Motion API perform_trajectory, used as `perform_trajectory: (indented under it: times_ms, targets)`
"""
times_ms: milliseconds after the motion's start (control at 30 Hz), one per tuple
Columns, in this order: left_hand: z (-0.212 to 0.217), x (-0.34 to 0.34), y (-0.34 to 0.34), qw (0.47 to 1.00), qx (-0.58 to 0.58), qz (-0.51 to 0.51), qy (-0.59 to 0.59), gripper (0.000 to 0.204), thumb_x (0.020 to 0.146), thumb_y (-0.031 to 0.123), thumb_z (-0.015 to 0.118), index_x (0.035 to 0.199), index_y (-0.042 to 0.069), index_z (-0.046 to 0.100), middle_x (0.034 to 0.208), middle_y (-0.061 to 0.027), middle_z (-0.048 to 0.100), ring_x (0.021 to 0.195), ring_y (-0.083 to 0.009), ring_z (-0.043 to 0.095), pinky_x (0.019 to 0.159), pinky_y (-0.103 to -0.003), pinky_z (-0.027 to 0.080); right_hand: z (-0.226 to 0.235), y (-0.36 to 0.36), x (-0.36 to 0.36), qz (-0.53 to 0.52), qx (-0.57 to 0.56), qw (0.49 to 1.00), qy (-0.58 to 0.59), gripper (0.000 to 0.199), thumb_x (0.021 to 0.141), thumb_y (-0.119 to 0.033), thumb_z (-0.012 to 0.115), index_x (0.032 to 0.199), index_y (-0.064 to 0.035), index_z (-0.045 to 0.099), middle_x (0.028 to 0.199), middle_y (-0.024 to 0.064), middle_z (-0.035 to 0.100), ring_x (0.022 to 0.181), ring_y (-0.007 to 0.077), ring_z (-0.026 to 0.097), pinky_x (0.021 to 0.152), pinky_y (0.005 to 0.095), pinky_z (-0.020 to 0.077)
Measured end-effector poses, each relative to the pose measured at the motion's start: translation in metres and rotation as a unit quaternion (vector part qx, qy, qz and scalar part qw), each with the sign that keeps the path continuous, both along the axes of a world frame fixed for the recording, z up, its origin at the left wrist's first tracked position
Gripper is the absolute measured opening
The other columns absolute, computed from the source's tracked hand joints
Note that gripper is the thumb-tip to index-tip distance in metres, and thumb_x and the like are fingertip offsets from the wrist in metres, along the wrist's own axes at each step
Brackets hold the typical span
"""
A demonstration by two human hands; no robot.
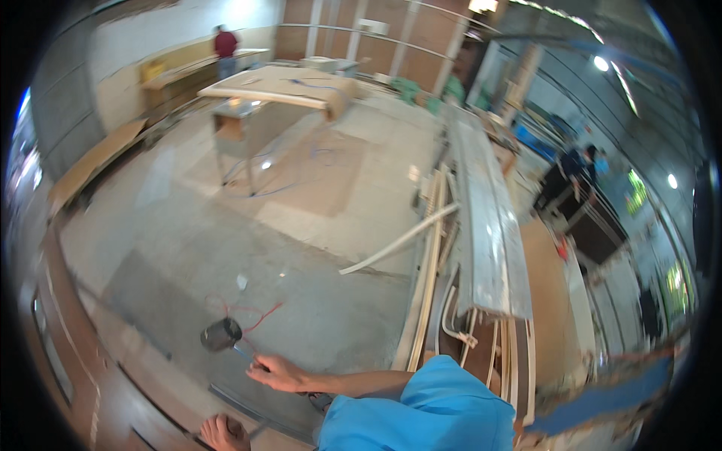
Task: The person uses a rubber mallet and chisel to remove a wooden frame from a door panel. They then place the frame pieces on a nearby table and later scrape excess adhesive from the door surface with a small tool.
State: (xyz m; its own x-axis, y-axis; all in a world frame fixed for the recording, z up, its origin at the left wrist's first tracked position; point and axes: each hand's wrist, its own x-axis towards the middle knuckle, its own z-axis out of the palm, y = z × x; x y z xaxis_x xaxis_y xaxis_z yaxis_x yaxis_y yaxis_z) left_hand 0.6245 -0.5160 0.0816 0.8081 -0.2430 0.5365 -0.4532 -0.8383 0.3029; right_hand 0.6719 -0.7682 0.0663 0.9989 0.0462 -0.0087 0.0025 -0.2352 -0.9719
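- While the small dark cylindrical tool (221, 334) lies on the concrete floor (316, 225) near the lower left, its red cord (252, 316) loops loosely beside it and could snag a foot or a sleeve.
- From the tool a thin blue piece (242, 352) runs to the right hand (277, 372), whose grip looks pinched around it, fingers curled; a sharp tug could roll the tool or pull the piece free.
- At the bottom edge the left hand (222, 433) is partly cut off, so I cannot tell whether its grip has closed on anything.
- Just right of the reaching arm, 1 stack of long strips and boards (432, 286) lies near a long grey panel (485, 225); a knock could shift them.
- 1 pale bent strip (398, 240) lies across the floor, a likely trip point.
- Farther off, a table (278, 90) trails blue cable (259, 188) onto the floor.
- 2 other people, 1 in red (225, 46) and 1 in dark clothes (575, 169), stand well apart.
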Motion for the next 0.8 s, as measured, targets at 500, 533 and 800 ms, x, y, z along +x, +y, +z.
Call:
perform_trajectory:
  times_ms: [500, 533, 800]
  targets:
    - [0.036, 0.162, 0.091, 0.997, 0.044, -0.040, -0.052, 0.014, 0.078, 0.006, 0.072, 0.073, 0.010, 0.060, 0.068, -0.0085, 0.062, 0.057, -0.0290, 0.059, 0.053, -0.041, 0.048, -0.037, 0.022, 0.066, -0.213, -0.063, 0.969, 0.104, 0.037, 0.096, -0.039, 0.061, 0.089, -0.0018, 0.059, 0.075, 0.0151, 0.063, 0.067, 0.0273, 0.060, 0.063, 0.0441, 0.0448]
    - [0.038, 0.172, 0.105, 0.998, 0.036, -0.024, -0.047, 0.016, 0.079, 0.007, 0.073, 0.072, 0.009, 0.059, 0.067, -0.0087, 0.061, 0.056, -0.0294, 0.058, 0.053, -0.041, 0.048, -0.032, 0.036, 0.080, -0.210, -0.061, 0.969, 0.112, 0.038, 0.096, -0.039, 0.060, 0.089, -0.0018, 0.059, 0.075, 0.0148, 0.063, 0.067, 0.0269, 0.060, 0.063, 0.0437, 0.0447]
    - [0.037, 0.216, 0.215, 0.998, -0.030, 0.022, -0.044, 0.015, 0.082, 0.014, 0.077, 0.078, 0.007, 0.064, 0.066, -0.0110, 0.062, 0.055, -0.0324, 0.059, 0.053, -0.044, 0.050, 0.002, 0.159, 0.186, -0.077, -0.071, 0.990, 0.093, 0.044, 0.100, -0.044, 0.057, 0.087, -0.0017, 0.059, 0.072, 0.0146, 0.060, 0.065, 0.0264, 0.059, 0.062, 0.0450, 0.0442]
